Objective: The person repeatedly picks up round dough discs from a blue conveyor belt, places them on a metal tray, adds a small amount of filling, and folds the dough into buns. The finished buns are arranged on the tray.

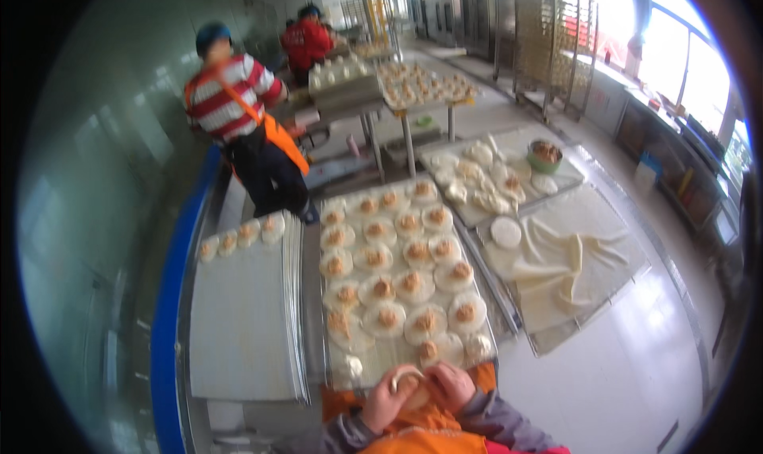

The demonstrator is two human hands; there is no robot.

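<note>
Close to my body, at the near edge of a tray, my left hand (385,399) and my right hand (450,386) are closed on one folded round of dough (411,384). The left fingers curl round its pale rim, and the right fingers pinch its other side. Whatever lies inside the fold is hidden. Just beyond my hands, the tray carries rows of flat dough rounds (387,317), most topped with a brownish-orange filling. Folded dough pieces (346,367) sit at its near left and near right corners.
To the left, a stack of trays (242,319) bears a row of filled pieces (249,230). At right lie a crumpled cream sheet (556,255), loose dough (477,176) and a green bowl of filling (544,157). A person in an orange apron (238,104) stands far left, another in red (306,42) beyond.
</note>
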